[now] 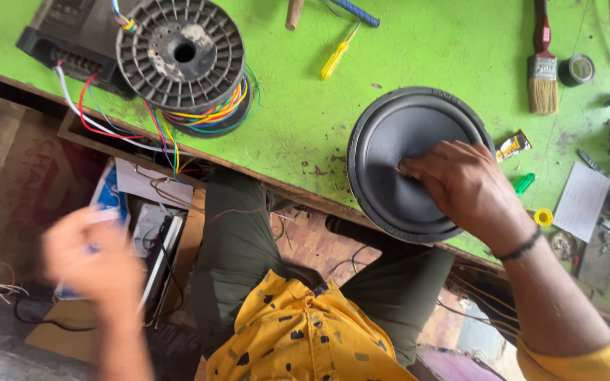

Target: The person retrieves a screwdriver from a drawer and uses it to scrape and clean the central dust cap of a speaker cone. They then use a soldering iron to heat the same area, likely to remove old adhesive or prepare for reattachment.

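Observation:
A round black speaker (390, 134) lies cone-up on the green table (291, 113), overhanging its near edge. My right hand (467, 187) rests on the middle of the cone with its fingertips bunched and pressed against it. My left hand (93, 261) is raised off the table at the left, over the floor, and is blurred by motion. Something small, white and blue, shows by its fingers, but I cannot tell whether it is held. My lap in green trousers (241, 247) is below the table edge.
A grey plastic spool (183, 53) of coloured wires stands by a black electronics box (72, 35). A yellow screwdriver (339, 53), paintbrush (543, 70), tape roll (577, 69), glue tube (513, 146), white paper (582, 201) and small caps lie around. Boxes and wires (142, 212) sit under the table.

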